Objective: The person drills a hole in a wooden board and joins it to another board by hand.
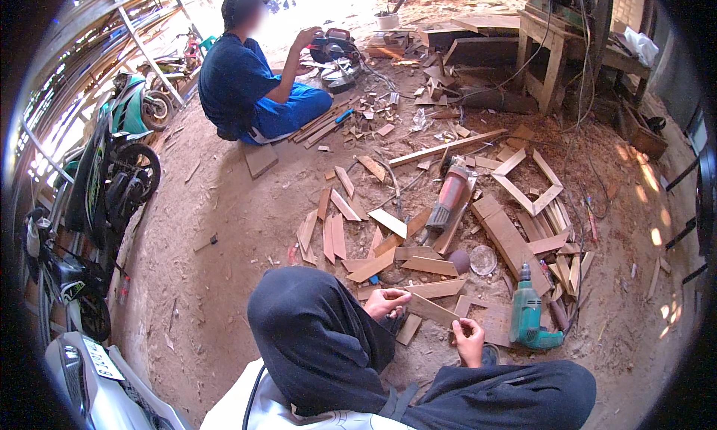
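Head view: left hand (386, 304) & right hand (469, 339) both pinch a flat wood strip (432, 310), teal drill (529, 316) nearby

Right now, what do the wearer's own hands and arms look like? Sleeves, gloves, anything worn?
Both are bare: the left hand and the right hand wear no gloves, and no rings, watch or bands can be made out at this size. No sleeve shows at either wrist. The forearms are mostly hidden behind the knees in dark trousers; a white top shows at the lower edge.
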